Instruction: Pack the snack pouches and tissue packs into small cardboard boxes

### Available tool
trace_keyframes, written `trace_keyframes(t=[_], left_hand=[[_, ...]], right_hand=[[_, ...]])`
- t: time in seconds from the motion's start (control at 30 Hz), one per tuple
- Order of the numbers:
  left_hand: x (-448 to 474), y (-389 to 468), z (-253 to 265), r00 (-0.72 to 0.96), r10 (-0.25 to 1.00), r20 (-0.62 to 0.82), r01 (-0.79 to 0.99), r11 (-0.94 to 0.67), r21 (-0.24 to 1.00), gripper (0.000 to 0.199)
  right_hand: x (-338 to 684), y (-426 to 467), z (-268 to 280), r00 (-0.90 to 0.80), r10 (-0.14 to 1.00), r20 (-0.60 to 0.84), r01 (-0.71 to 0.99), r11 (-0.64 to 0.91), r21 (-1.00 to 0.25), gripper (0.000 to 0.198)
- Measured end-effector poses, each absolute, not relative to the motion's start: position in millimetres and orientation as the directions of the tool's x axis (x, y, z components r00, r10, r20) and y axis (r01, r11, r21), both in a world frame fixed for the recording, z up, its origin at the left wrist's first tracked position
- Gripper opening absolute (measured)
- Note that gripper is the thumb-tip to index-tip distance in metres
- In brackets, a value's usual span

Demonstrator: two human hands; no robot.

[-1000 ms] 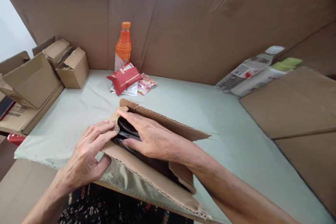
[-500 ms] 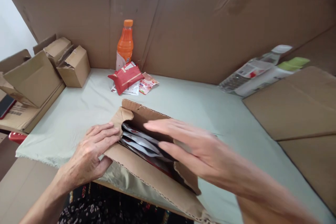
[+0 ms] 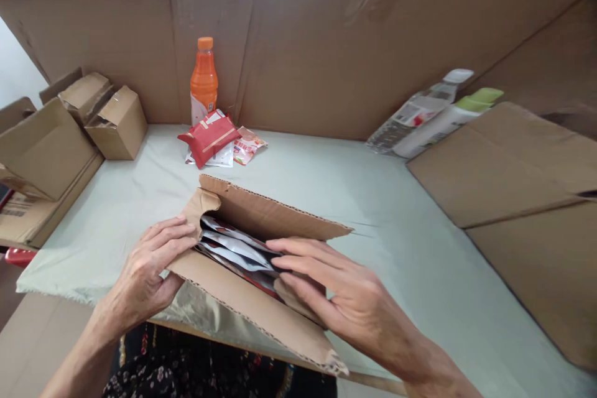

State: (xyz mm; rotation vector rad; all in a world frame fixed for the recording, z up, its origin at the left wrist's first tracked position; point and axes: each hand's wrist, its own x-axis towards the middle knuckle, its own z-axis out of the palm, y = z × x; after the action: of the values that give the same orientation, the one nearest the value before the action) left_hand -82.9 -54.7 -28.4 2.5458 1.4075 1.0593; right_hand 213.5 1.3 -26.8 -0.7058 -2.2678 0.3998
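An open cardboard box (image 3: 261, 308) sits at the table's near edge, its long flaps raised. Several silvery-white packets (image 3: 240, 250) stand side by side inside it, with a bit of red at the near side. My left hand (image 3: 156, 261) steadies the box's left end, fingers over the small end flap (image 3: 198, 202) and thumb against the near side. At the other end, my right hand (image 3: 333, 283) lies with fingers stretched out on the right end flap (image 3: 296, 301), which tilts inward over the packets. Its fingertips reach the packets' right ends.
Behind the box are an orange drink bottle (image 3: 204, 81), a red packet (image 3: 209, 138) and a pink sachet (image 3: 249, 147). Small cartons (image 3: 119, 124) stand at left. A clear bottle (image 3: 417, 113) and a white bottle with a green cap (image 3: 431, 127) lean at right near a large cardboard panel (image 3: 513, 168).
My right hand has come down from above the opening onto the right end flap, which now folds inward. My left hand stays at the left end. The whole view has shifted slightly.
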Motion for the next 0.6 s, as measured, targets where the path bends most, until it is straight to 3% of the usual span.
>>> trace_keyframes(t=[0.1,0.2,0.37,0.6], left_hand=[[-83,-55,-28,0.357,0.761,0.542,0.727,-0.59,0.351,0.052],[-83,-55,-26,0.346,0.765,0.543,0.72,-0.588,0.37,0.051],[-83,-55,-20,0.326,0.802,0.5,0.694,-0.562,0.449,0.049],[-80,-50,-3,0.277,0.86,0.428,0.714,-0.482,0.507,0.036]], right_hand=[[216,0,-22,-0.378,0.577,0.724,0.455,0.797,-0.398,0.03],[217,5,-21,-0.2,0.597,0.777,0.61,0.697,-0.378,0.036],[215,9,-31,-0.247,0.666,0.704,0.563,0.69,-0.456,0.022],[214,1,-41,-0.256,0.671,0.695,0.483,0.712,-0.509,0.025]])
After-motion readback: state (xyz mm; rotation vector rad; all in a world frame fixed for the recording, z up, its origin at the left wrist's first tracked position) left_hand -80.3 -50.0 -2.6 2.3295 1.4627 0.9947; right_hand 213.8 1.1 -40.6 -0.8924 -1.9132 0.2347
